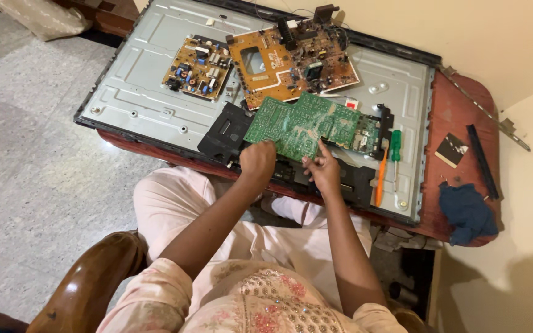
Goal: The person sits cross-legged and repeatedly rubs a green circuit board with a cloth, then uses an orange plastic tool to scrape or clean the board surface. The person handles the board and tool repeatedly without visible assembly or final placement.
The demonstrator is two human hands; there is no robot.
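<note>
A green circuit board lies tilted over the near edge of a grey metal back panel of a flat screen. My left hand grips the board's near left edge. My right hand pinches its near right edge. Both hands hold the board just above a black plastic bracket.
A brown circuit board and a smaller tan board rest farther back on the panel. An orange screwdriver and a green-handled one lie to the right. A blue cloth sits on the reddish table. A wooden chair arm is at lower left.
</note>
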